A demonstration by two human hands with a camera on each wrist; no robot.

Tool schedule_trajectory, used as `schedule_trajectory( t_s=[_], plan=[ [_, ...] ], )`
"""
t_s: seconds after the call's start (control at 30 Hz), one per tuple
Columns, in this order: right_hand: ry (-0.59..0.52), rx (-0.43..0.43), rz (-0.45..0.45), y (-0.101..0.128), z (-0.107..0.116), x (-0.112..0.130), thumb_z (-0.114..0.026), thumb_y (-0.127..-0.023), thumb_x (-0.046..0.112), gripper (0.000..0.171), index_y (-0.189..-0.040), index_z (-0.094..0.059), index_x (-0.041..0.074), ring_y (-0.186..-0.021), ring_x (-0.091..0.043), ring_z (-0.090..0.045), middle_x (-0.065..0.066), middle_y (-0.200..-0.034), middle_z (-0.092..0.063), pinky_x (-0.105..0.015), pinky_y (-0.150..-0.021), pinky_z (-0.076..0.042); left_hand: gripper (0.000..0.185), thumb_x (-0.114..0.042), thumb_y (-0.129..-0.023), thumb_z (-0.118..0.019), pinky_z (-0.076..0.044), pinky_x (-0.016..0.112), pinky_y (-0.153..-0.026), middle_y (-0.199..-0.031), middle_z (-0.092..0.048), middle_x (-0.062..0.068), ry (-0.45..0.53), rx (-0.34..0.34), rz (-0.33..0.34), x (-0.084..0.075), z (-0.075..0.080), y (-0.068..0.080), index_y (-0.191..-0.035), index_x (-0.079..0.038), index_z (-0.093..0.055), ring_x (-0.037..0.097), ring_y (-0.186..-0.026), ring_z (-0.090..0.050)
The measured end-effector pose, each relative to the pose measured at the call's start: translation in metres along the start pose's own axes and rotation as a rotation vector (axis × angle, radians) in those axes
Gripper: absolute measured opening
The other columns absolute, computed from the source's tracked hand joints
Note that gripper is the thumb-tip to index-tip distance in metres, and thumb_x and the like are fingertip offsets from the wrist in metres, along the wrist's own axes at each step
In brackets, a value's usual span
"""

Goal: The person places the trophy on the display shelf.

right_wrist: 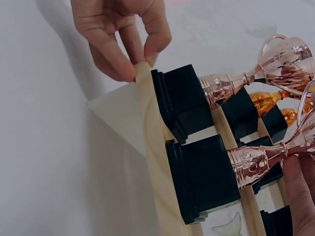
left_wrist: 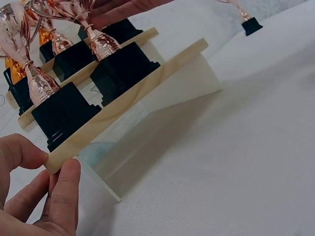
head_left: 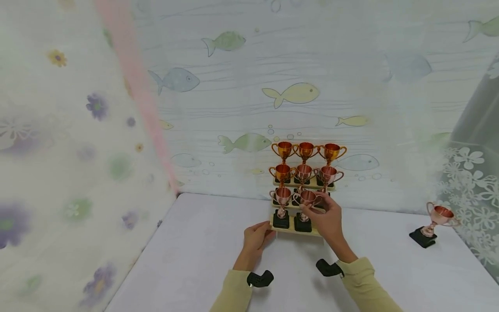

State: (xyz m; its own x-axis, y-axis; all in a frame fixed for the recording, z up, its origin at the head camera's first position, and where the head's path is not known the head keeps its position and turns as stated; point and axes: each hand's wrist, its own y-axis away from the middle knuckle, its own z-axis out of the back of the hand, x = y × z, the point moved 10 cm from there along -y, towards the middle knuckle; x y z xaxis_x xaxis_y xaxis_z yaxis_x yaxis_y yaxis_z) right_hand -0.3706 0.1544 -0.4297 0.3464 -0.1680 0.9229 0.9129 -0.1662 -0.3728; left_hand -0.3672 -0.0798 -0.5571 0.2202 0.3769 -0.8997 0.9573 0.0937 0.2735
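A tiered stand with pale wooden steps (head_left: pixel 298 231) and clear-looking supports holds rows of small trophies. My left hand (head_left: pixel 255 237) pinches the left end of its lowest step between thumb and fingers, seen closely in the left wrist view. On that step, a rose-gold trophy (head_left: pixel 282 197) with a black base stands at the left. Beside it is a second rose-gold trophy (right_wrist: pixel 206 172), its base on the board; my right hand (head_left: pixel 328 219) holds it by the cup and stem from the right. The lowest step's right end bears no trophy.
One more rose-gold trophy (head_left: pixel 442 216) stands apart on the white table (head_left: pixel 210 260) at the right. Gold trophies (head_left: pixel 306 149) line the top step, close before the fish-patterned backdrop (head_left: pixel 241 99). A flowered curtain (head_left: pixel 58 173) hangs at the left.
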Motion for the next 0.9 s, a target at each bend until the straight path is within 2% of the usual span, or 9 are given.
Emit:
schedule_trajectory(
  t_s=[0.2, 0.33, 0.43, 0.63, 0.73, 0.83, 0.9],
  plan=[
    [0.006, 0.050, -0.056, 0.007, -0.004, -0.010, -0.084, -0.082, 0.004, 0.049, -0.123, -0.058, -0.003, -0.096, -0.003, -0.064, -0.014, -0.111, -0.061, -0.019, -0.083, -0.059, 0.036, 0.000, -0.094, -0.062, -0.062, 0.027, -0.080, -0.111, -0.069, 0.021, 0.007, 0.002, -0.009, -0.001, -0.001, 0.003, -0.126, 0.017, -0.060, 0.013, -0.085, -0.068],
    [0.029, 0.078, -0.063, 0.014, -0.002, -0.015, -0.085, -0.082, 0.007, 0.054, -0.128, -0.057, 0.001, -0.106, -0.009, -0.063, -0.015, -0.120, -0.062, -0.023, -0.090, -0.058, 0.036, 0.001, -0.094, -0.062, -0.062, 0.026, -0.080, -0.111, -0.069, 0.020, 0.010, -0.004, -0.013, 0.000, 0.000, 0.002, -0.126, 0.016, -0.061, 0.014, -0.086, -0.067],
    [0.046, 0.100, -0.047, 0.021, 0.005, -0.015, -0.083, -0.084, 0.006, 0.061, -0.137, -0.054, 0.003, -0.112, -0.016, -0.060, -0.016, -0.128, -0.059, -0.023, -0.094, -0.057, 0.035, 0.002, -0.094, -0.061, -0.061, 0.025, -0.079, -0.112, -0.068, 0.021, 0.011, -0.011, -0.013, 0.001, 0.002, 0.000, -0.125, 0.016, -0.061, 0.014, -0.086, -0.067],
    [0.087, 0.144, -0.054, 0.037, 0.028, -0.017, -0.079, -0.086, 0.002, 0.069, -0.147, -0.045, 0.001, -0.112, -0.008, -0.058, -0.020, -0.139, -0.052, -0.015, -0.092, -0.053, 0.035, 0.002, -0.094, -0.061, -0.061, 0.025, -0.079, -0.114, -0.067, 0.023, 0.005, -0.014, -0.006, 0.002, 0.003, -0.003, -0.126, 0.016, -0.061, 0.015, -0.088, -0.067],
    [0.170, 0.159, -0.095, 0.042, 0.044, -0.022, -0.077, -0.089, 0.004, 0.066, -0.147, -0.044, -0.002, -0.118, -0.019, -0.059, -0.023, -0.140, -0.051, -0.018, -0.094, -0.054, 0.036, 0.001, -0.094, -0.062, -0.062, 0.027, -0.081, -0.118, -0.067, 0.025, -0.006, -0.007, -0.003, 0.002, 0.003, -0.003, -0.127, 0.016, -0.060, 0.015, -0.089, -0.067],
    [0.284, 0.173, -0.147, 0.048, 0.062, -0.029, -0.072, -0.094, 0.007, 0.061, -0.146, -0.043, -0.004, -0.126, -0.036, -0.055, -0.026, -0.143, -0.049, -0.026, -0.099, -0.054, 0.037, 0.000, -0.094, -0.062, -0.061, 0.028, -0.083, -0.119, -0.066, 0.025, -0.009, -0.004, 0.006, 0.002, 0.003, -0.002, -0.128, 0.015, -0.060, 0.015, -0.089, -0.067],
    [0.348, 0.170, -0.166, 0.053, 0.076, -0.033, -0.070, -0.096, 0.008, 0.058, -0.146, -0.043, -0.006, -0.129, -0.043, -0.052, -0.028, -0.144, -0.048, -0.020, -0.099, -0.052, 0.038, 0.000, -0.095, -0.061, -0.061, 0.029, -0.085, -0.122, -0.065, 0.027, -0.012, -0.006, 0.008, 0.002, 0.002, -0.001, -0.130, 0.015, -0.059, 0.014, -0.090, -0.067]
  ],
)
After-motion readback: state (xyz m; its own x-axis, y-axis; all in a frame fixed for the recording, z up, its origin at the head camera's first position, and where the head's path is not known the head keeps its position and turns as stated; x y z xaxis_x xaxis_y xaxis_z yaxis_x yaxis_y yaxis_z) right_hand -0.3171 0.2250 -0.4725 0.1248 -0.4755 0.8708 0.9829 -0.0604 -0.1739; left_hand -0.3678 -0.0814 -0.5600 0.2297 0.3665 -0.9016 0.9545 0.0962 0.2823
